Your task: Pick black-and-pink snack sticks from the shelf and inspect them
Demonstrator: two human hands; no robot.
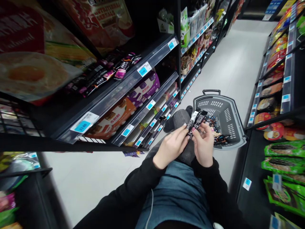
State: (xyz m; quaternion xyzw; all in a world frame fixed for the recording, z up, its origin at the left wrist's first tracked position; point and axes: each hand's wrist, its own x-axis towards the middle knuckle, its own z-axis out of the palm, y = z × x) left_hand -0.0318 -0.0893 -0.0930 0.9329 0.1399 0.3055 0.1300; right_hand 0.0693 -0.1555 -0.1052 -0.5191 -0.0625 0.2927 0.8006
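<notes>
- Dark packets [197,119] are up at the left edge of the basket [225,109], overlapping its rim in this view; how many there are cannot be told.
- The person's left hand [170,146] and right hand [203,143] both work just beside the basket, fingers pinching the packets' near end.
- A light pinch along the edges should suit the wrappers, which look thin and likely to crease or slide.
- Keeping the bundle squared and close above the basket seems wise, since a loose packet could drop onto the grey trouser leg [177,120] left of the basket.
</notes>
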